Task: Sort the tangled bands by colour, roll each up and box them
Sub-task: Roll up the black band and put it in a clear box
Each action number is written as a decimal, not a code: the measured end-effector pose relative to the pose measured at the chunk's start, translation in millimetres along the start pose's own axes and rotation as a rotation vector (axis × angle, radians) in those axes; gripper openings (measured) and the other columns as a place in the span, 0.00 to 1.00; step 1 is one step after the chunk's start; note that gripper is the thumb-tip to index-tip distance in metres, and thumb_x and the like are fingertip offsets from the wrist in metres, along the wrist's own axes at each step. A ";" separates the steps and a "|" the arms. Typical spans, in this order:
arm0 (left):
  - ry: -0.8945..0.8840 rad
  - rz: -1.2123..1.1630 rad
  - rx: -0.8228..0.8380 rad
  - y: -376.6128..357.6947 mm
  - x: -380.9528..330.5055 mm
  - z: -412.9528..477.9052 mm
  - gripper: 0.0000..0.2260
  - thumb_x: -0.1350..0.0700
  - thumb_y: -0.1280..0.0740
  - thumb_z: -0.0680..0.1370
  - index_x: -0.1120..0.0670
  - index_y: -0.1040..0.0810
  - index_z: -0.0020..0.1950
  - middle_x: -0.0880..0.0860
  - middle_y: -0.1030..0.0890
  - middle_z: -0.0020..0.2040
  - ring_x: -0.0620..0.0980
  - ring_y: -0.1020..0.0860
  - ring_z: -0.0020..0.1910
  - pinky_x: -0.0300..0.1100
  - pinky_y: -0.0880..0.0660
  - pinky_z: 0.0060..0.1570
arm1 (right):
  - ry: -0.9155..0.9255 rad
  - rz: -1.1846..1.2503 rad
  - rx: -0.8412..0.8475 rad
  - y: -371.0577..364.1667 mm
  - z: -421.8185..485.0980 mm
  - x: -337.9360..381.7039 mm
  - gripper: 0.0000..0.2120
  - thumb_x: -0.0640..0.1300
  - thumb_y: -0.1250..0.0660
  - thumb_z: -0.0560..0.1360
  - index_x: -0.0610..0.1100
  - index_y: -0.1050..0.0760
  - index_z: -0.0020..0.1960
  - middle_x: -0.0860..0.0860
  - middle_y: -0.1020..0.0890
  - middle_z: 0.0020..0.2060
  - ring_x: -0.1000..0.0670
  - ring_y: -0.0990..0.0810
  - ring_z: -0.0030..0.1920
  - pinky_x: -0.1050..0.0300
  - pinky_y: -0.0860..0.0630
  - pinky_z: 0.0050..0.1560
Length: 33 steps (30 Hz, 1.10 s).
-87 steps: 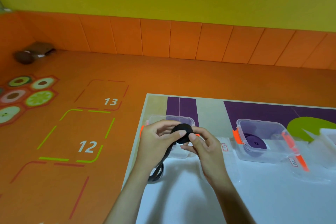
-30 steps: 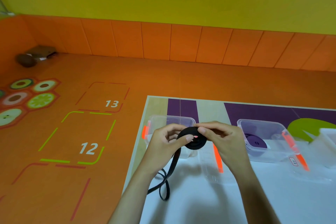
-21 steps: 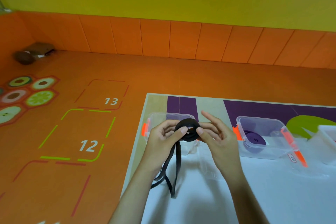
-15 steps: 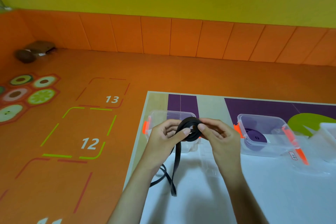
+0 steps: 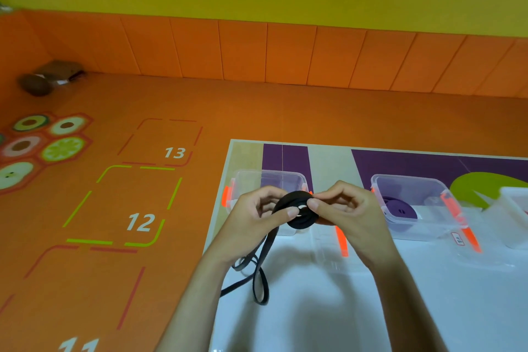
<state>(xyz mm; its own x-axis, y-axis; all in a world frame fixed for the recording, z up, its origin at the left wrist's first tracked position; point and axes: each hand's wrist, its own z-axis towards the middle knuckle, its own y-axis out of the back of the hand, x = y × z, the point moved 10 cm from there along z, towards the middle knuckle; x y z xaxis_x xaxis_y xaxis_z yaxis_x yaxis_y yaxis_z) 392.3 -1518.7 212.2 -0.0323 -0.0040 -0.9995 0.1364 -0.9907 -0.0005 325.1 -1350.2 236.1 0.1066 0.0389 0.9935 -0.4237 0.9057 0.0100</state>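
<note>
A black band is partly wound into a flat roll, held in the air above the table's left end. My left hand pinches the roll from the left with thumb and fingers. My right hand pinches it from the right. The band's loose tail hangs down and loops on the white table surface. Behind the roll stands a clear box with orange clips. A second clear box to the right holds a rolled purple band.
A clear lid with an orange clip lies on the white table below my right hand. Another lid leans by the purple band's box. A third container shows at the right edge. The table's left edge borders an orange floor with numbered squares.
The roll has grown and been turned between my hands. The tail has shortened and shifted on the table. My right fingers, spread briefly, have closed on the roll again.
</note>
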 end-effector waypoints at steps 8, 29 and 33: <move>-0.027 -0.092 -0.164 8.4 0.2 4.1 0.13 0.56 0.21 0.73 0.56 0.14 0.56 0.51 0.11 0.50 0.48 0.14 0.51 0.38 0.20 0.53 | 0.029 -0.068 -0.025 -0.6 1.2 -7.3 0.07 0.35 0.20 0.71 0.46 0.14 0.44 0.43 0.12 0.43 0.40 0.11 0.48 0.35 0.16 0.56; -0.123 0.288 -0.048 6.9 -24.0 20.2 0.12 0.61 0.20 0.74 0.49 0.13 0.53 0.43 0.11 0.45 0.42 0.13 0.48 0.34 0.21 0.52 | -0.104 -0.064 0.103 -8.1 9.7 -29.7 0.13 0.34 0.22 0.73 0.48 0.12 0.53 0.44 0.12 0.47 0.42 0.11 0.51 0.43 0.15 0.56; -0.124 0.193 -0.047 2.4 -29.2 22.9 0.15 0.62 0.20 0.74 0.51 0.18 0.57 0.48 0.11 0.47 0.47 0.13 0.47 0.37 0.19 0.50 | -0.055 -0.028 -0.022 6.7 15.9 -21.5 0.08 0.33 0.24 0.74 0.43 0.12 0.51 0.42 0.12 0.44 0.41 0.11 0.49 0.43 0.15 0.57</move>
<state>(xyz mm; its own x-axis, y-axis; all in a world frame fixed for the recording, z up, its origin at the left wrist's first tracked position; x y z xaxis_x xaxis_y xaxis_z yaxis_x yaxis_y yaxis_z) 370.8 -1524.1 242.2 -0.1217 -0.2125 -0.9696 0.1979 -0.9624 0.1861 305.6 -1351.7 216.6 0.0682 -0.0099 0.9976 -0.4016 0.9151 0.0365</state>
